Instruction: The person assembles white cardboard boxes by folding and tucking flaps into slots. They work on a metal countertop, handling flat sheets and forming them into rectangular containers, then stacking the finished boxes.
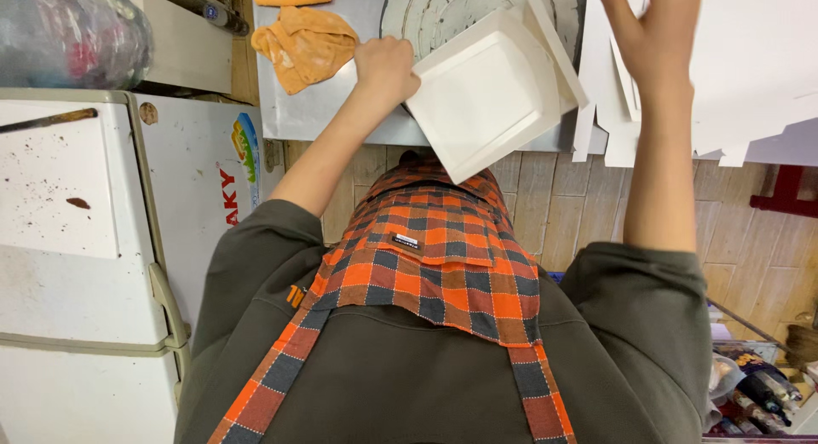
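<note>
**A:** At the top centre of the frame, what are you seeing?

**B:** I'm seeing the left hand (385, 67) clenching around the corner of a white square folded box (481, 99), which is tilting over the near edge of the steel counter (294, 116).

**A:** And the other hand?

**B:** At the upper right, the right hand (652, 31) is reaching up among flat white cardboard blanks (733, 69). The fingers are running out of the frame, so I'm not able to tell whether it's gripping one.

**A:** Anything around them?

**B:** Orange cloths (305, 43) are lying at the upper left of the counter, just beside the left hand. A white fridge (77, 239) is filling the left side, and a plaid apron (434, 256) is hanging below.
</note>
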